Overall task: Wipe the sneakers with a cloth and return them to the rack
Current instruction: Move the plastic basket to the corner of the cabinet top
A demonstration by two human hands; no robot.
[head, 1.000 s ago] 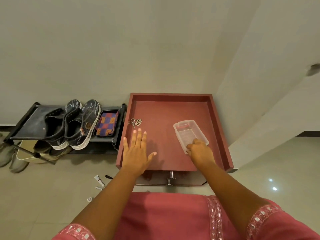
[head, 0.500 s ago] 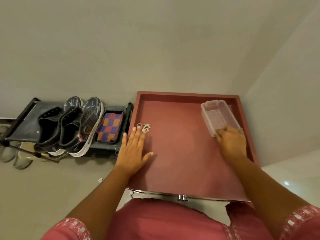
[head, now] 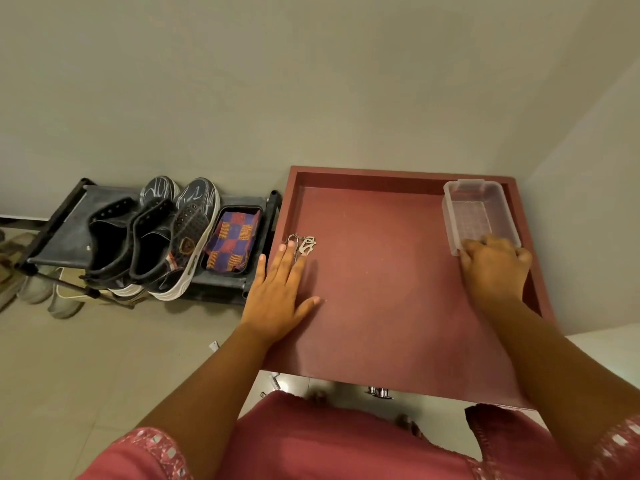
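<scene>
Dark sneakers sit left of flat left hand; right hand grips clear container.

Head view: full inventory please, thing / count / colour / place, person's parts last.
sneakers: 2, dark with white soles, side by side on the rack's top shelf
shoe rack: 1, black, on the floor against the wall, left of the tabletop
checked cloth: 1, orange, purple and red, in a black tray at the rack's right end
pale shoes: number unclear, beige, under the rack
tabletop: 1, red-brown with a raised rim, centre
keys: 1 bunch, silver, near the tabletop's left edge
plastic box: 1, clear, far right corner of the tabletop
left hand: flat on the tabletop, fingertips at the keys
right hand: fingers curled on the box's near end
</scene>
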